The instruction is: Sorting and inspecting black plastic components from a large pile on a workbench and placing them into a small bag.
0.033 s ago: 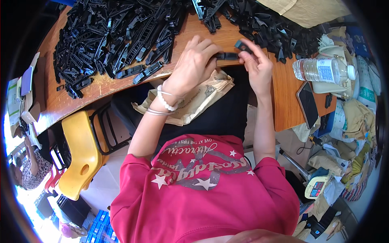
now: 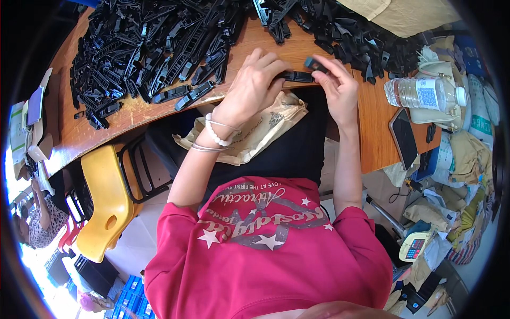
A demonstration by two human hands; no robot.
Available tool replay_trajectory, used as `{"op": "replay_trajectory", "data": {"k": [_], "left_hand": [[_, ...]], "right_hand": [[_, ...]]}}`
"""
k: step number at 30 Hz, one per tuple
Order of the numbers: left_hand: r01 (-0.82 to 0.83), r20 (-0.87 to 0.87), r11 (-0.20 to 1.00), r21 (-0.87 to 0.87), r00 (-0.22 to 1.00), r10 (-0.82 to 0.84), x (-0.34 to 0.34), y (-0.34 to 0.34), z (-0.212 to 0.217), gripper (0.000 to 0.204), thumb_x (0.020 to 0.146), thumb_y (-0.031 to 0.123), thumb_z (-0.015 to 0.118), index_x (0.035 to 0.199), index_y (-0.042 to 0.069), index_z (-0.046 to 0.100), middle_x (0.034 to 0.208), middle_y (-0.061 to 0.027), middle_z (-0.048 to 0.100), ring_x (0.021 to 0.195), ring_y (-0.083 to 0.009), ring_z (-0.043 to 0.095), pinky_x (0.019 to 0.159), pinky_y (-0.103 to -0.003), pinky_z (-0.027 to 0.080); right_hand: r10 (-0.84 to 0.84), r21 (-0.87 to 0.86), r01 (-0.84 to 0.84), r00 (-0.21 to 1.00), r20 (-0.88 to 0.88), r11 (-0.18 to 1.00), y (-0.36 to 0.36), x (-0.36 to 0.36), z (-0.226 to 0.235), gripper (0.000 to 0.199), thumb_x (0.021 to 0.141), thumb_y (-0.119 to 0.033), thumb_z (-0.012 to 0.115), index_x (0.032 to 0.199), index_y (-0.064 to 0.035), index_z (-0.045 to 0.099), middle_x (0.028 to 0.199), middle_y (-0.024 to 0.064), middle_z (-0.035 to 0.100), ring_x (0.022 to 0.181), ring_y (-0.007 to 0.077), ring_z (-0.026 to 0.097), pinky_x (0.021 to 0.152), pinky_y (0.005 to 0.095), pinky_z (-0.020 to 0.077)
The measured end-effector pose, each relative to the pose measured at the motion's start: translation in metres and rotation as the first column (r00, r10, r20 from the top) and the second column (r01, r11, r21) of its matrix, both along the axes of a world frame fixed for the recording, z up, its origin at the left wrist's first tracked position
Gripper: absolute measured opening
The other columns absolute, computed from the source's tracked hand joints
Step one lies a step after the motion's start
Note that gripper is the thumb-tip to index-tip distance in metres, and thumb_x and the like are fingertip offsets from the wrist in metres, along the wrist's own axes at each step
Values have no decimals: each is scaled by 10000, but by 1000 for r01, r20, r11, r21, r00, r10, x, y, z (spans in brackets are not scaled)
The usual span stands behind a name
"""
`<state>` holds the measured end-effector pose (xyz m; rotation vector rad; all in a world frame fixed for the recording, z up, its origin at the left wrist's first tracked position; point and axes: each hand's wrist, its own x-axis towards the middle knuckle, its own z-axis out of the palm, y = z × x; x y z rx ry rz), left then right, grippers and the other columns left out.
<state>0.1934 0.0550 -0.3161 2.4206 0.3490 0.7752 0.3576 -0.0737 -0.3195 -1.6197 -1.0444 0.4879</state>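
Note:
Over the table's near edge, my left hand (image 2: 258, 80) is closed on one end of a dark plastic part (image 2: 298, 77), narrow and glossy black. Close by on the right, my right hand (image 2: 338, 85) has its fingers bent together, with the thumb at the part's free end. A small dark block (image 2: 315, 65) with a greenish end sits against those fingers and is a little blurred. Similar long black plastic parts (image 2: 154, 50) form a big heap beyond my left hand. Shorter black pieces (image 2: 356, 40) are piled beyond my right hand. My left fingertips are partly hidden.
A printed brown paper bag (image 2: 249, 141) lies across my lap. On the right side of the table are a clear water bottle (image 2: 422, 93), a phone (image 2: 402, 139) and a pale bag (image 2: 451, 117). A yellow chair (image 2: 109, 204) stands left; another person (image 2: 45, 218) is farther left.
The small dark block at my right fingers has shifted slightly down and left. The black part has moved down a little at its right end. My left hand has hardly moved.

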Motion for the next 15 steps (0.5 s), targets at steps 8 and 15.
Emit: {"op": "replay_trajectory", "data": {"k": [8, 15], "left_hand": [[-49, 55, 992, -117, 997, 56, -4, 2, -9, 181, 740, 43, 736, 908, -6, 695, 919, -101, 607, 898, -292, 546, 799, -385, 472], [-29, 73, 993, -115, 997, 38, -4, 4, -11, 170, 754, 33, 718, 916, -8, 683, 914, -99, 596, 887, -293, 537, 796, -385, 463]], "right_hand": [[52, -79, -45, 995, 85, 996, -9, 4, 8, 234, 780, -77, 766, 999, -9, 721, 826, 51, 643, 695, 120, 544, 600, 242, 399], [44, -22, -39, 943, 330, 999, -9, -2, 3, 245, 733, -8, 761, 975, -1, 722, 811, 70, 633, 776, 201, 577, 682, 301, 452]]}}
